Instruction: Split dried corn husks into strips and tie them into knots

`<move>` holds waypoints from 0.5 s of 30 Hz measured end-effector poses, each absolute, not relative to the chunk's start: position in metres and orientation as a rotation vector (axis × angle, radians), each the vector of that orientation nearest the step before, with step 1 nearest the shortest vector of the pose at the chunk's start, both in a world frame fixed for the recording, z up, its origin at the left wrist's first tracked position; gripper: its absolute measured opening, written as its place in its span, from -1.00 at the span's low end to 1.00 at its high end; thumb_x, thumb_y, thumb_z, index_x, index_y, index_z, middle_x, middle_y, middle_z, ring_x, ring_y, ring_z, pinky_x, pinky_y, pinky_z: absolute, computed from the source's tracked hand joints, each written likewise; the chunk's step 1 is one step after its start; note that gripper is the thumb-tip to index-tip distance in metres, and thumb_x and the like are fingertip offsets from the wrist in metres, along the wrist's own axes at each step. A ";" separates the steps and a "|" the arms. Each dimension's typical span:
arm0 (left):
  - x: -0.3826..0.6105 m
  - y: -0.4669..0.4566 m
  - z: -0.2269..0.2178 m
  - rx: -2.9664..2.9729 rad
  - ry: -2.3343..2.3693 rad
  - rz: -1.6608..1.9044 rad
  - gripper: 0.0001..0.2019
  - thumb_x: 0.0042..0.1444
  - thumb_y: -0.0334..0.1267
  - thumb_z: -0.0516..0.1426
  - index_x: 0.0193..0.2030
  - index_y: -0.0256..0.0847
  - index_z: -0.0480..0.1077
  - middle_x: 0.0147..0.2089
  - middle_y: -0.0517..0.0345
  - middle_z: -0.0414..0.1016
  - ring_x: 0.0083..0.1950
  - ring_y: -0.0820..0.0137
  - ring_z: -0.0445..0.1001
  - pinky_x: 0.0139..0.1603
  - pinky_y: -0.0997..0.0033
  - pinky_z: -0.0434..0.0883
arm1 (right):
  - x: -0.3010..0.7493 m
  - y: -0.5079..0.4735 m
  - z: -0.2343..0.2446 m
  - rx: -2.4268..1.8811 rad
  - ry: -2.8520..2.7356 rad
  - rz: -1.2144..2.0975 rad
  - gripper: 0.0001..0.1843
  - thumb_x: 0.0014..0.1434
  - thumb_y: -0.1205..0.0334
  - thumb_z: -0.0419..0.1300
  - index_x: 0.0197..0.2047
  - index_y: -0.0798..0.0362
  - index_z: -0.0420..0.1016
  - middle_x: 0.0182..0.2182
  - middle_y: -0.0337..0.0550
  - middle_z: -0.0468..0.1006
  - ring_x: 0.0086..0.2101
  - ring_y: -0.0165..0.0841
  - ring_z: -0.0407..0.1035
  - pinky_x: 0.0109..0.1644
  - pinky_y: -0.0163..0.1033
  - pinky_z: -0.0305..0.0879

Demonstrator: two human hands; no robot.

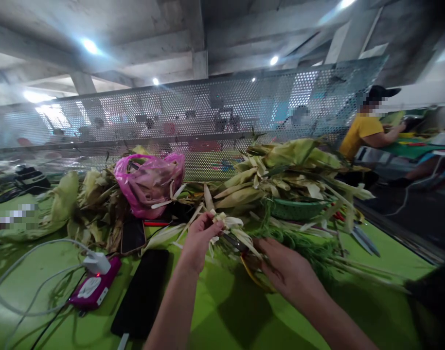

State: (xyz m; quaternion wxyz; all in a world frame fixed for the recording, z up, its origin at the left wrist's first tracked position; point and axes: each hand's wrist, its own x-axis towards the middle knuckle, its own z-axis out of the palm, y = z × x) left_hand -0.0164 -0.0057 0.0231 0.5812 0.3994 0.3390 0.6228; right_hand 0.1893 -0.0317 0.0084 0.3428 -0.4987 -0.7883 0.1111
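Observation:
My left hand [200, 238] is closed, thumb and fingers pinching a small bundle of pale corn husk strips [234, 222]. Loose strip ends hang from it to the right. In my right hand [286, 265] are scissors [252, 273] with a yellow handle and a red spot near the pivot. Their dark blades point left, close under the husk bundle; whether they touch it I cannot tell. My right fingers partly hide the handle. Just beyond my right hand lie feathery green plant stems [311, 248].
Husks are heaped at the right [269, 177], over a green basket [298, 209]. A pink plastic bag [149, 187] stands left of centre. Nearer lie a black phone [144, 291] and a purple power strip [98, 287] with cables. More scissors [366, 240] lie right. A person [364, 129] sits beyond.

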 end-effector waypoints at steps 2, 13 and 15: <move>-0.013 -0.006 0.022 1.012 0.828 1.445 -0.73 -0.11 -0.19 0.34 -0.34 -0.27 0.40 -0.41 0.23 0.41 -0.37 0.52 0.33 -0.29 0.51 0.30 | 0.188 -0.033 0.018 -1.281 -1.941 0.146 -0.79 0.19 0.24 0.05 -0.16 -0.06 0.48 -0.23 -0.09 0.55 -0.29 -0.21 0.43 -0.22 -0.18 0.28; 0.009 -0.010 0.016 1.033 0.786 1.406 -0.67 -0.19 -0.18 0.37 -0.32 -0.25 0.39 -0.42 0.23 0.43 -0.38 0.50 0.36 -0.28 0.49 0.28 | 0.163 -0.030 0.016 -1.180 -1.816 0.310 -0.87 0.17 0.14 0.18 -0.28 -0.03 0.51 -0.35 -0.14 0.55 -0.29 -0.23 0.38 -0.17 -0.17 0.25; 0.015 -0.011 0.013 0.954 0.780 1.467 -0.67 -0.20 -0.22 0.38 -0.33 -0.24 0.38 -0.45 0.27 0.42 -0.41 0.52 0.35 -0.29 0.50 0.28 | 0.158 -0.031 0.014 -1.210 -1.695 0.578 -0.82 0.15 0.09 0.18 -0.37 0.00 0.49 -0.46 -0.20 0.51 -0.42 -0.30 0.35 -0.33 -0.24 0.22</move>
